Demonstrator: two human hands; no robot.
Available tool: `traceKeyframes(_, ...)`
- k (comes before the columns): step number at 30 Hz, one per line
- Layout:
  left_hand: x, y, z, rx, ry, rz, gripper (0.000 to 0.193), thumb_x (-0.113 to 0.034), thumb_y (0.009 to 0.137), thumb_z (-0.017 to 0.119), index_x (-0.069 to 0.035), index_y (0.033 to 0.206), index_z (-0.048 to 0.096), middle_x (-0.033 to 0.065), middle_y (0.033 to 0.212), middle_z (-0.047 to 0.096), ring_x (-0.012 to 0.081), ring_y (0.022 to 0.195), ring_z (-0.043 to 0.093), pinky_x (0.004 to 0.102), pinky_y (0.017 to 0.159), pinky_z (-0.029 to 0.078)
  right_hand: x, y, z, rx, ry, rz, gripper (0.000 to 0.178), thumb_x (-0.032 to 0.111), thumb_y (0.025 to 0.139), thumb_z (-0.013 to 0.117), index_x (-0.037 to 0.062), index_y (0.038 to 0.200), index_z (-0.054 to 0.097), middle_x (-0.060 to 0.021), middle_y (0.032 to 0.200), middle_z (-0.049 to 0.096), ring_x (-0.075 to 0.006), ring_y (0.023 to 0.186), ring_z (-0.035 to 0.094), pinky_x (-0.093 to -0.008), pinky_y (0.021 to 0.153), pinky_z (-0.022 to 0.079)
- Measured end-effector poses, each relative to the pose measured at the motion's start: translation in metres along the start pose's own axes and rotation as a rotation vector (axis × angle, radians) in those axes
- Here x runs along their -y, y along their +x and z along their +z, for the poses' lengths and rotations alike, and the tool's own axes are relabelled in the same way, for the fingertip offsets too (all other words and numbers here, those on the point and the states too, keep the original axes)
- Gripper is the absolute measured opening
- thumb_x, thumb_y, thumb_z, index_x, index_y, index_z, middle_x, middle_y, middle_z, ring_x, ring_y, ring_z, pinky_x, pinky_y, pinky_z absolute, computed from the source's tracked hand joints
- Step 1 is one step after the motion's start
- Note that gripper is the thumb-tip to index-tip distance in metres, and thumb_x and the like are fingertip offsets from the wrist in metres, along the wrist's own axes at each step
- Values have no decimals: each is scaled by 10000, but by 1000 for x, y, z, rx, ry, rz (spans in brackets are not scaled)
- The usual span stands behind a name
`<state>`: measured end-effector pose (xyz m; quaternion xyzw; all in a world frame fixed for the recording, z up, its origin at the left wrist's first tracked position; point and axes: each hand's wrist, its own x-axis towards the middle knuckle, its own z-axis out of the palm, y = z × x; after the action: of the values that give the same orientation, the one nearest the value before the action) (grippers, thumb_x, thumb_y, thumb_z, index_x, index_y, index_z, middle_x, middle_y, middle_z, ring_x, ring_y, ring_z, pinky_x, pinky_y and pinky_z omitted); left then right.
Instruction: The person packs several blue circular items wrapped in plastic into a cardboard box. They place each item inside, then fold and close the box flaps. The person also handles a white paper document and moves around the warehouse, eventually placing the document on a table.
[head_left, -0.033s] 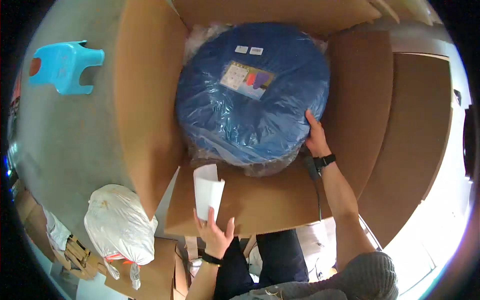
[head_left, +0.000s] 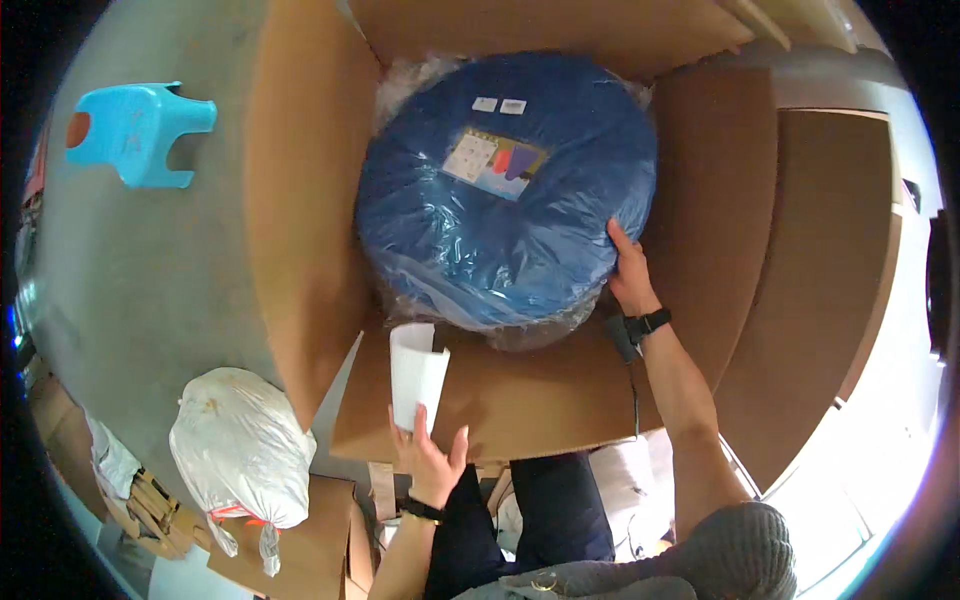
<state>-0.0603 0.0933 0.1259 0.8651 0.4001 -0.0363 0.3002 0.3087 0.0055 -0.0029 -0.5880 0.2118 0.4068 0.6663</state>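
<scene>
A big round blue cushion [head_left: 545, 235] in clear plastic lies inside an open cardboard box [head_left: 500, 400]. On its top are a printed picture card [head_left: 493, 163] and two small white labels [head_left: 498, 105]. My right hand [head_left: 634, 277] grips the cushion's right edge, thumb on top; its other fingers are mostly hidden. Over the box's near flap, my left hand [head_left: 430, 465] holds a curled sheet of white paper [head_left: 416, 378] upright by its lower end, apart from the cushion. Beside my right wrist, a dark grey device [head_left: 622, 338] with a thin cord rests against the box.
A light-blue plastic stool [head_left: 140, 135] stands on the grey floor at the far left. Nearer, a tied white plastic bag [head_left: 240, 445] sits by the box's left flap. Another cardboard box [head_left: 300, 540] is below it. Tall cardboard walls surround the cushion.
The whole view has shifted very slightly. Both hands keep their hold on the paper and the cushion.
</scene>
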Motion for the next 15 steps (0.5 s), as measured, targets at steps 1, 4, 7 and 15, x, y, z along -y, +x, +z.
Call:
traceKeyframes(1,8,-7,9,-24,-166,-67,768,-276,834,647,46,1377,210,285,1376,291,424,1291,295,467,1049,279,8,-11,12,12,-28,-34,432,233,839,677,-23,1164,550,-94,1152,600,-216,1020,575,-362,912,449)
traceKeyframes(4,-6,4,-23,-200,-565,-187,775,-211,829,665,34,1390,190,244,1397,267,370,1289,314,447,1037,306,39,-54,71,10,-129,-173,357,208,837,675,-25,1094,591,-64,1074,623,-172,946,579,-326,851,458)
traceKeyframes(7,-7,6,-79,-295,-491,-113,758,-214,849,646,33,1398,185,228,1409,265,344,1301,304,424,1059,277,88,-116,132,101,-122,-305,280,186,840,659,-15,1032,616,-58,985,639,-158,873,588,-299,787,467)
traceKeyframes(15,-4,6,-199,-466,-376,-72,682,-202,877,610,24,1394,228,209,1423,284,311,1320,298,424,1079,242,316,-385,70,-214,-414,-632,323,261,807,635,-5,988,652,-92,1007,643,-166,943,576,-271,873,430)
